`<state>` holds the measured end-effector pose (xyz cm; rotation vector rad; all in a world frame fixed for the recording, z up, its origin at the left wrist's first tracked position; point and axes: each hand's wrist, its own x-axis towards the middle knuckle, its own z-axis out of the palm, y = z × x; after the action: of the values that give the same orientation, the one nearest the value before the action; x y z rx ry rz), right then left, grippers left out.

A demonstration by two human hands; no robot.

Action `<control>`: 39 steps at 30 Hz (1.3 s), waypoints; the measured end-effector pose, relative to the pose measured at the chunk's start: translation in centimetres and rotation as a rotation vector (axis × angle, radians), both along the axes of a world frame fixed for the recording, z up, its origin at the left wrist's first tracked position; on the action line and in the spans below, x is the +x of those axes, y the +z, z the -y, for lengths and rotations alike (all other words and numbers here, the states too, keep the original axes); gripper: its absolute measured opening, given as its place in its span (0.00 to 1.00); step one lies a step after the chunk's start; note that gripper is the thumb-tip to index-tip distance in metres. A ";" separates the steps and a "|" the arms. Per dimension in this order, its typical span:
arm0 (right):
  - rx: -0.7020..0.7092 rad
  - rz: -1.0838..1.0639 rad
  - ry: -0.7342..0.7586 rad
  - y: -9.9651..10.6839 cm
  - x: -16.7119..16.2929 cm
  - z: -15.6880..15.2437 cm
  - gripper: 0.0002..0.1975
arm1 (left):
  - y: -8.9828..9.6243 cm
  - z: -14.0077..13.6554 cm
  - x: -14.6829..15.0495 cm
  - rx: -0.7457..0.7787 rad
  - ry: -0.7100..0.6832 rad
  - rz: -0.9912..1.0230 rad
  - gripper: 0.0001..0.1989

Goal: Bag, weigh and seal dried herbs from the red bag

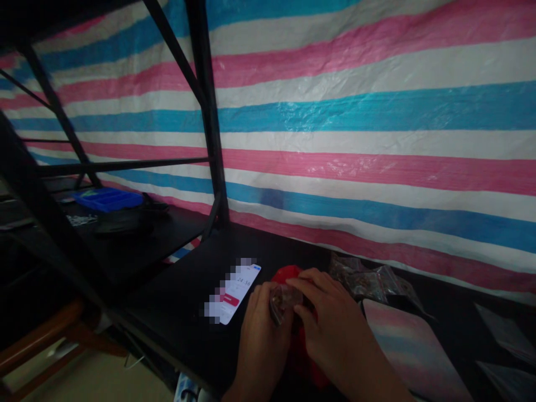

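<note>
**Both hands on a small clear bag**

Near the tabletop's front edge, the left hand (262,329) and right hand (335,324) pinch a small clear bag (281,301) over a red object (288,274). More filled bags (368,282) lie behind, seemingly untouched. The phone (234,293) screen's writing is unreadable.

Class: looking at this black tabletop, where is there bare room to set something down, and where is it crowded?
Bare tabletop lies left of the phone, toward the shelf post, and along the striped sheet behind the phone. It is crowded around both hands, the small bag, red object and plastic bags.
</note>
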<state>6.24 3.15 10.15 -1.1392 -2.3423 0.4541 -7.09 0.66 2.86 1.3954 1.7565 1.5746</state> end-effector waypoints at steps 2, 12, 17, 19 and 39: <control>0.000 -0.016 -0.018 -0.1 0.1 -0.1 0.21 | -0.1 -0.1 0.0 -0.003 0.010 0.006 0.05; -0.137 -0.087 -0.072 -0.4 1.3 -1.4 0.21 | -0.7 -0.3 -0.1 0.039 0.046 0.077 0.08; -0.143 0.001 -0.112 -1.9 2.1 -2.3 0.25 | -1.1 -0.6 -0.1 0.160 0.187 -0.108 0.09; -0.144 -0.079 -0.087 -1.8 1.9 -1.8 0.22 | -1.2 -0.5 0.0 0.233 0.249 -0.200 0.11; -0.228 -0.448 -0.096 1.5 1.9 0.3 0.07 | -0.8 0.6 1.6 0.269 0.048 -0.021 0.27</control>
<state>8.17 2.83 11.70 -1.1080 -1.8751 0.8615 -5.47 0.10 2.11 1.5037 1.6470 1.8851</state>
